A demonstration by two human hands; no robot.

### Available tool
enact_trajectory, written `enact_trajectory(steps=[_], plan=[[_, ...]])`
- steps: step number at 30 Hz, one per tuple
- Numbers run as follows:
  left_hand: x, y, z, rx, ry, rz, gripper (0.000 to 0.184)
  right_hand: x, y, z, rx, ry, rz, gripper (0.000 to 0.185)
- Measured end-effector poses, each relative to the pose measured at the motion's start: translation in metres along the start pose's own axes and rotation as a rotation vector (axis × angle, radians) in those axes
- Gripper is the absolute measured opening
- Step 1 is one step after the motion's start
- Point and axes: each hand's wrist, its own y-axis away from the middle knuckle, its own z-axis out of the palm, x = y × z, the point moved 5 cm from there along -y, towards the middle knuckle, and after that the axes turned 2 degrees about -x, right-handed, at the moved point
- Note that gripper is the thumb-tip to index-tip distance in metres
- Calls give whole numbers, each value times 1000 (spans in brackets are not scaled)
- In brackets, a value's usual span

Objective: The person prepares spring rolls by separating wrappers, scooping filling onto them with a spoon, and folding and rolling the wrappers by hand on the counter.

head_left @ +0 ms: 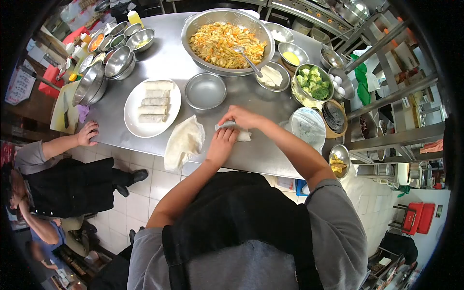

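A partly rolled spring roll (244, 137) in a pale wrapper lies on the steel table, under both hands. My left hand (224, 141) presses down on it, fingers close together along the roll. Bent fingers of my right hand (238, 117) pinch the wrapper at its far side. The filling inside is hidden. Just left of my hands, a cloth-like pale sheet (184, 141) hangs partly over the table edge. A white oval plate (130, 116) carries several finished rolls (153, 110) in a row. Beyond my hands stands a steel bowl (206, 91), seemingly with clear liquid.
A large colander (191, 31) holds shredded vegetable filling with a spoon. Bowls of broccoli (314, 84), yellow liquid (291, 58) and eggs (338, 86) stand right. Stacked steel bowls (92, 84) and a knife (66, 110) on a board are left. A co-worker's hand (88, 133) rests at the table edge.
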Motion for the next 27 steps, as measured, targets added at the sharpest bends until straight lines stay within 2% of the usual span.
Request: enact_trajectory(steps=[4, 7, 10, 13, 16, 19, 22, 25, 27], plan=[[3, 3, -2, 21, -22, -8, 43, -16, 16, 6, -22, 494, -115, 26], [6, 5, -7, 32, -56, 24, 43, -13, 24, -1, 22, 738, -322, 34], [6, 4, -8, 6, -14, 25, 41, -6, 28, -14, -71, 756, -292, 31], [6, 4, -8, 4, -33, 23, 40, -10, 19, -8, -57, 719, -259, 30], [5, 5, -8, 17, -27, 19, 40, -11, 17, 2, 62, 746, -279, 31], [5, 5, -7, 7, 20, 15, 40, -8, 42, -18, -25, 854, -214, 35], [3, 3, -5, 30, 41, 17, 40, -35, 39, -47, 77, 656, -98, 35], [2, 3, -3, -1, 9, 38, 40, -58, -6, -55, 327, 589, -23, 27], [2, 2, -5, 8, 1, 50, 40, -54, -45, -41, 372, 647, 121, 23]])
